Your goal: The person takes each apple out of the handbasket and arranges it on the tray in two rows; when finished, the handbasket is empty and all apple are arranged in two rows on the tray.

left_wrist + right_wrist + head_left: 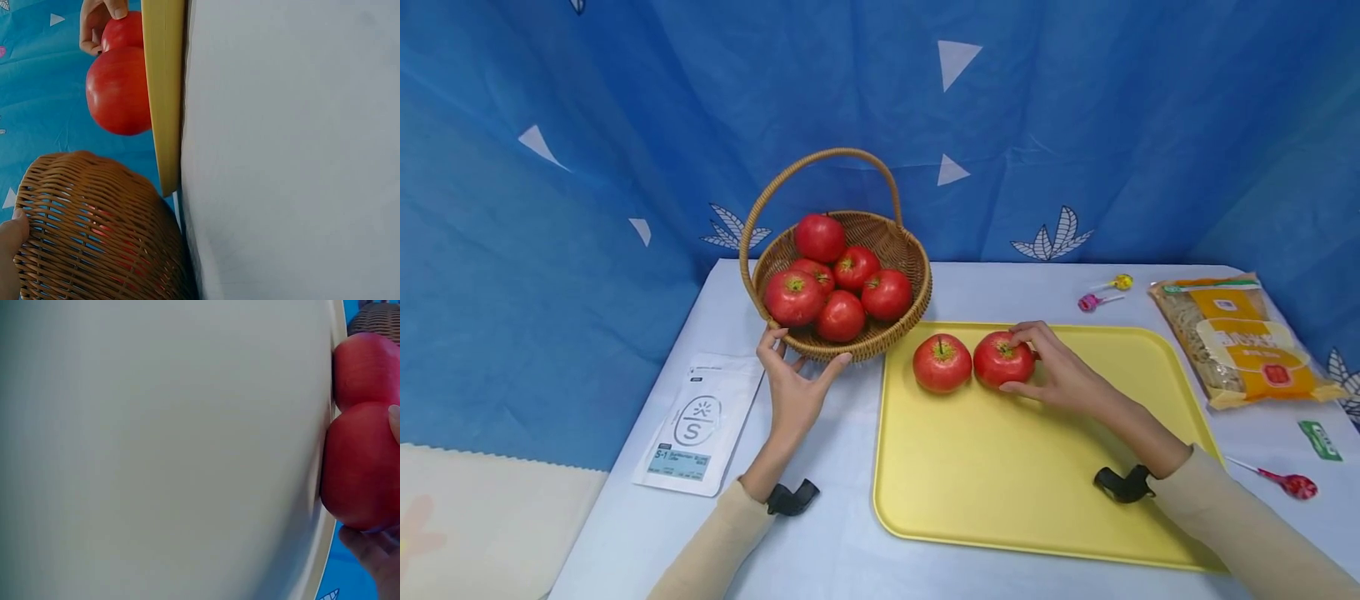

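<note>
Right hand [1060, 375] curled round the right-hand apple [1002, 360] on the yellow tray [1037, 492], touching its neighbour apple [942, 363]; left hand [793, 387], fingers spread, steadies the wicker basket [880, 337] on the counter [820, 533], just left of the tray.

Wicker basket [94, 231], two red apples [119, 90], yellow tray edge [164, 94]
</note>
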`<state>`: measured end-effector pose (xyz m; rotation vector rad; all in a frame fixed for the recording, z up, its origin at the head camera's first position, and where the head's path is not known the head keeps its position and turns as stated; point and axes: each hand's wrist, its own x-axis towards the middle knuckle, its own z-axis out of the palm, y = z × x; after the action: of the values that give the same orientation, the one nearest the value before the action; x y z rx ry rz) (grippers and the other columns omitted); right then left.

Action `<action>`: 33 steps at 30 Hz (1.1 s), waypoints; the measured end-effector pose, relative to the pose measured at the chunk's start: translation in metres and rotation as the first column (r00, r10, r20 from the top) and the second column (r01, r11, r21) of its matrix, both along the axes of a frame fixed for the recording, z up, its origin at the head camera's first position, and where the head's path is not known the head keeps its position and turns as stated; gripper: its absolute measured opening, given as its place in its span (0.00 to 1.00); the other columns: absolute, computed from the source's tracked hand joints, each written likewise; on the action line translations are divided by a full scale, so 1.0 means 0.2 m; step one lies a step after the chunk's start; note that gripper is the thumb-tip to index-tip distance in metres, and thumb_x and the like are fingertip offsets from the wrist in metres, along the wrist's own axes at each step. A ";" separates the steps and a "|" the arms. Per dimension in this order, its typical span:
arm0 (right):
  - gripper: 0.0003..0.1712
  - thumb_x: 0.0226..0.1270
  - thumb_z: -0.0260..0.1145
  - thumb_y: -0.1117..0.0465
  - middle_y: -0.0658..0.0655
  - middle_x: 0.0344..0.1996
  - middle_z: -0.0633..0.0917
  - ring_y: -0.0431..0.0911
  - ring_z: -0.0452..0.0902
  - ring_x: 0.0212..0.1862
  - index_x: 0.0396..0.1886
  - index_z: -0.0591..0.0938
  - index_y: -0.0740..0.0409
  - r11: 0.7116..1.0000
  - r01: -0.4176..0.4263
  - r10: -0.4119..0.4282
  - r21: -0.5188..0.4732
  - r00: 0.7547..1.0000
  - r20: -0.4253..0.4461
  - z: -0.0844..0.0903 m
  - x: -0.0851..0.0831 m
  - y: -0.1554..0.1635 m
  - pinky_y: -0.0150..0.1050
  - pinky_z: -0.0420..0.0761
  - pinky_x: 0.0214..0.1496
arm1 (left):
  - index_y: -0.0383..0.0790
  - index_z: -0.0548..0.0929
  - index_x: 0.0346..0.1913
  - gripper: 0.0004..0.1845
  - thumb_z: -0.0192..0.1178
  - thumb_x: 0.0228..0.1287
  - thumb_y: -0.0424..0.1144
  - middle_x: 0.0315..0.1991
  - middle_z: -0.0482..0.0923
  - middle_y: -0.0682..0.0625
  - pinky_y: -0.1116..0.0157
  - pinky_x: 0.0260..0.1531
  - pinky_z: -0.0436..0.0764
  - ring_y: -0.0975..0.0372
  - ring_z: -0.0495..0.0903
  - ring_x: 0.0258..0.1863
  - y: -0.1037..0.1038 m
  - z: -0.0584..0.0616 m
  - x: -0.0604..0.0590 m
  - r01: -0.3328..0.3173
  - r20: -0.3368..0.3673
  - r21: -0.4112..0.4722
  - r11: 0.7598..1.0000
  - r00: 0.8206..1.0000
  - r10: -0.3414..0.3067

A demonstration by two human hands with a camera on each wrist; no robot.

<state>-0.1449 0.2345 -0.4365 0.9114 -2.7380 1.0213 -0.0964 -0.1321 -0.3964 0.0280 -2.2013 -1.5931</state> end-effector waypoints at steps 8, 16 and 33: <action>0.45 0.47 0.82 0.57 0.60 0.59 0.70 0.54 0.68 0.62 0.60 0.65 0.60 1.000 -0.001 0.001 0.011 1.000 0.008 0.11 -0.02 -0.04 0.55 0.79 0.57 | 0.31 0.53 0.64 0.44 0.74 0.53 0.34 0.75 0.41 0.36 0.41 0.60 0.71 0.41 0.50 0.73 0.01 0.00 -0.01 0.010 -0.010 -0.001 1.000 1.000 -0.010; 0.42 0.50 0.80 0.55 0.59 0.64 0.68 0.52 0.64 0.67 0.62 0.69 0.58 0.977 -0.195 0.188 -0.090 0.979 -0.084 0.42 -0.20 -0.36 0.54 0.74 0.63 | 0.32 0.52 0.64 0.44 0.74 0.53 0.35 0.75 0.40 0.36 0.42 0.61 0.70 0.40 0.50 0.73 0.00 0.00 -0.01 0.004 0.009 0.007 1.000 1.000 -0.004; 0.49 0.53 0.77 0.47 0.55 0.69 0.62 0.47 0.55 0.72 0.72 0.63 0.49 0.912 -0.409 0.407 -0.019 0.901 0.153 0.55 -0.54 -1.13 0.47 0.68 0.70 | 0.27 0.52 0.63 0.44 0.73 0.54 0.34 0.74 0.40 0.35 0.41 0.61 0.70 0.40 0.49 0.73 0.00 0.00 0.00 0.008 -0.011 0.008 1.000 1.000 -0.008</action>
<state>-0.2534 0.0083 -0.3255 1.5177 -2.7381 1.1782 -0.0971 -0.1325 -0.3970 0.0127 -2.1898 -1.6030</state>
